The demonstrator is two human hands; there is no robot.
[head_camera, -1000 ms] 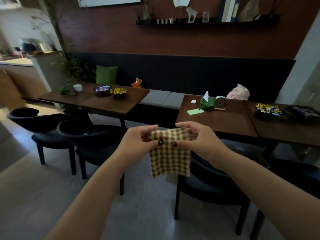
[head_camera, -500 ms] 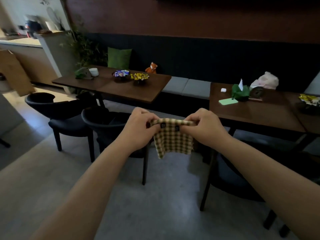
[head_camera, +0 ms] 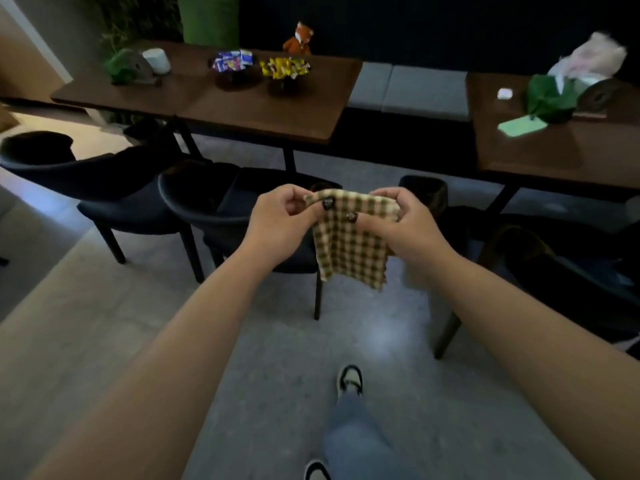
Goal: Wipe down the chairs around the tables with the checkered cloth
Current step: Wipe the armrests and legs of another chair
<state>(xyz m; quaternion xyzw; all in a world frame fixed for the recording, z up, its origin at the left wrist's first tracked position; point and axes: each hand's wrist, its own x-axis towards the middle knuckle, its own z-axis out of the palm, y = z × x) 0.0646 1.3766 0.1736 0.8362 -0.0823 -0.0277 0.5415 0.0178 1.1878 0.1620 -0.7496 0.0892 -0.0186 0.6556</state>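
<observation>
A yellow-and-brown checkered cloth (head_camera: 349, 247) hangs in front of me, held up by its top edge. My left hand (head_camera: 280, 226) pinches its left corner and my right hand (head_camera: 405, 230) pinches its right corner. Just beyond the cloth stands a dark upholstered chair (head_camera: 207, 209) at the left wooden table (head_camera: 214, 109). A second dark chair (head_camera: 65, 174) stands further left. A third chair (head_camera: 540, 258) sits on the right, tucked partly under the right table (head_camera: 554, 157).
The left table holds two bowls of wrapped sweets (head_camera: 256, 69), a white cup (head_camera: 157, 60) and a green item. The right table has a green tissue holder (head_camera: 549, 98) and a pale green phone (head_camera: 519, 124). Behind runs a grey-cushioned bench (head_camera: 405, 91). My foot (head_camera: 349, 379) is on the grey floor.
The view has tilted down and come closer to the chairs. Both hands still hold the cloth by its top edge, now spread slightly wider.
</observation>
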